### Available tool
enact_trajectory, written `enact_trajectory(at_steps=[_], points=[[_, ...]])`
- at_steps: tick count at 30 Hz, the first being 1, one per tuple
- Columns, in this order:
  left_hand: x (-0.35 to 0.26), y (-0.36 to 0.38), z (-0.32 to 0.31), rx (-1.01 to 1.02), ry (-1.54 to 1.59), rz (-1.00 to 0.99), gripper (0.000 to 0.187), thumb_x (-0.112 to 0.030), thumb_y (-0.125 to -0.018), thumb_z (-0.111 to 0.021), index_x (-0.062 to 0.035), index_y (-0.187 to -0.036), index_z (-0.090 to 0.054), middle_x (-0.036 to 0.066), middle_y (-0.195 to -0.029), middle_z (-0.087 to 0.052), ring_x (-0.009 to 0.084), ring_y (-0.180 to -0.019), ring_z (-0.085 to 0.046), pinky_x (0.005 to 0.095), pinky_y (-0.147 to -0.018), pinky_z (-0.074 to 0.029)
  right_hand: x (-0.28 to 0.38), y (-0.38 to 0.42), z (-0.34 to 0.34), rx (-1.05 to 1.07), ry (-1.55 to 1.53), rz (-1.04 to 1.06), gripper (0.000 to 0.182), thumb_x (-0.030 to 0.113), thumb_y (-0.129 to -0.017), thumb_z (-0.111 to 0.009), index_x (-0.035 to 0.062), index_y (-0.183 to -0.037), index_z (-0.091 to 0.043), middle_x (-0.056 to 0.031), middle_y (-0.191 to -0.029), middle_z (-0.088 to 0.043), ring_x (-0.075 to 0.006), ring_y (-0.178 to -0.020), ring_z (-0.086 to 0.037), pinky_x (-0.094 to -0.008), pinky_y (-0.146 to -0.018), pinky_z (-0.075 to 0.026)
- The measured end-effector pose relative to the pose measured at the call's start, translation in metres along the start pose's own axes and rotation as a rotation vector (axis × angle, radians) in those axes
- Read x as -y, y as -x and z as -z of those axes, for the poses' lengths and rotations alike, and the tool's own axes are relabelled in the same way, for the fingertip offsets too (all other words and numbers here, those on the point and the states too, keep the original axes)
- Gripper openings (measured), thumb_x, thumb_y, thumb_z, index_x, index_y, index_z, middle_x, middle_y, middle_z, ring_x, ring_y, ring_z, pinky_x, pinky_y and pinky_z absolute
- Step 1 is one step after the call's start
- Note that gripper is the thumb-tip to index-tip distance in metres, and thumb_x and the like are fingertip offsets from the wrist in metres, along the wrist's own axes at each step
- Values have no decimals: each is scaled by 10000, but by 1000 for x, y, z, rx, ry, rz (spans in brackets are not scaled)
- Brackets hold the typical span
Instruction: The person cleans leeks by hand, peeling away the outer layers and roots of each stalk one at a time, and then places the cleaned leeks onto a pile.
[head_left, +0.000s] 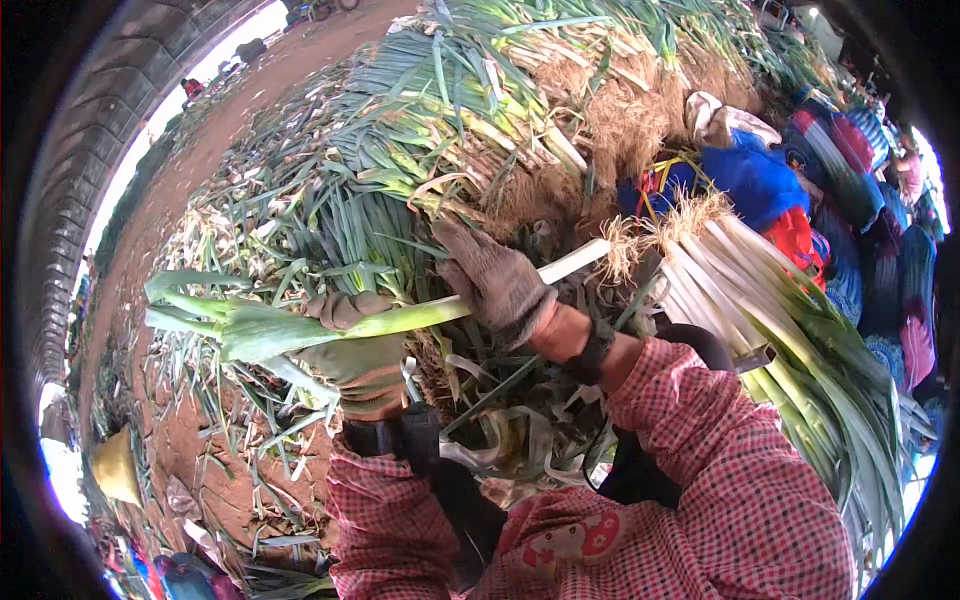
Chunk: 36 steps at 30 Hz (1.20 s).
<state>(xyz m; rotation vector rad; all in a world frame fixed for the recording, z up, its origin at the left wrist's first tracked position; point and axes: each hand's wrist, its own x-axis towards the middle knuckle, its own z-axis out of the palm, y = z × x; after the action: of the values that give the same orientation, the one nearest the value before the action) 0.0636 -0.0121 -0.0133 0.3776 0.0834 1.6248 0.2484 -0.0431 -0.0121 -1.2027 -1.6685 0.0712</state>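
Note:
A single leek (420, 316) lies across in front of me, leafy green end to the left and white root end to the right. My left hand (355, 350), in a brown work glove, is closed around its green part, with the fingers curled over the top. My right hand (495, 285), gloved too, is closed on the stalk nearer the white end, its fingers pointing up and left; the glove hides that stretch of stalk. Beside my right forearm lies a pile of trimmed leeks (730, 270) with white stems and bushy roots.
A large heap of untrimmed leeks (420, 110) spreads ahead, its brown roots (630, 120) facing right. Peeled leaves litter the reddish soil (185, 450). Blue cloth (750, 185) and colourful bundles (860, 200) stand at right. A yellowish object (117, 467) sits at far left.

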Motion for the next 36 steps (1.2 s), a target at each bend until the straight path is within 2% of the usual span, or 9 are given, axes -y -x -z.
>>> enact_trajectory(at_steps=[4,6,7,10,14,19,23,27,36], points=[[4,-5,7,400,118,148,292,-446,-825,-497,-154,-833,-509,-82,-672,-465,48,-605,-450,260,-623,-391,-28,-10,8,509,-57,-135,229,139,-807,-568,47,-1017,-557,-191,-870,-604,-376,-773,-583,-402,-653,-477],[4,-6,1,498,166,185,268,-421,-840,-499,-153,-820,-506,-81,-656,-467,40,-580,-449,244,-593,-374,-83,4,3,684,263,463,192,157,-801,-568,60,-965,-585,-162,-852,-623,-351,-727,-597,-381,-645,-487],[-1,-5,-6,508,181,242,259,-399,-860,-484,-153,-784,-501,-76,-617,-459,43,-535,-440,234,-578,-358,-87,-1,5,684,258,460,192,157,-801,-568,60,-965,-585,-162,-852,-623,-351,-727,-597,-381,-645,-487],[-11,4,-36,419,130,204,300,-335,-904,-435,-155,-667,-472,-71,-501,-424,41,-413,-407,207,-539,-327,-93,-13,13,920,720,-112,164,164,-816,-578,68,-946,-600,-114,-781,-635,-267,-620,-601,-338,-561,-483],[-33,-5,-37,578,147,198,338,-304,-931,-388,-164,-633,-460,-72,-466,-419,29,-388,-390,197,-552,-328,-84,-15,39,3,-606,-790,236,267,-883,-554,47,-951,-607,-22,-708,-595,-93,-538,-531,-246,-436,-404],[-52,-10,-33,673,72,152,334,-259,-948,-381,-150,-645,-470,-55,-519,-462,34,-454,-432,219,-624,-358,-48,-5,66,193,-764,-635,217,222,-880,-567,33,-968,-628,-28,-715,-589,-90,-612,-519,-243,-540,-410],[-50,-12,-21,692,132,112,309,-297,-952,-366,-109,-741,-490,-55,-519,-453,46,-423,-426,240,-576,-315,-24,16,55,229,-214,-49,275,205,-878,-527,-2,-1049,-588,-128,-897,-594,-224,-805,-556,-331,-697,-433],[-27,0,-34,623,140,172,343,-314,-954,-350,-116,-710,-486,-44,-529,-457,51,-435,-431,229,-589,-324,4,30,31,122,198,87,339,185,-877,-500,24,-1175,-498,-160,-899,-607,-348,-802,-561,-390,-722,-458],[-10,5,-50,864,12,259,354,-299,-953,-369,-93,-711,-522,-16,-560,-515,67,-443,-506,227,-574,-341,-43,28,6,553,163,-355,269,192,-849,-547,58,-1079,-582,-138,-859,-639,-318,-794,-614,-394,-712,-488]])
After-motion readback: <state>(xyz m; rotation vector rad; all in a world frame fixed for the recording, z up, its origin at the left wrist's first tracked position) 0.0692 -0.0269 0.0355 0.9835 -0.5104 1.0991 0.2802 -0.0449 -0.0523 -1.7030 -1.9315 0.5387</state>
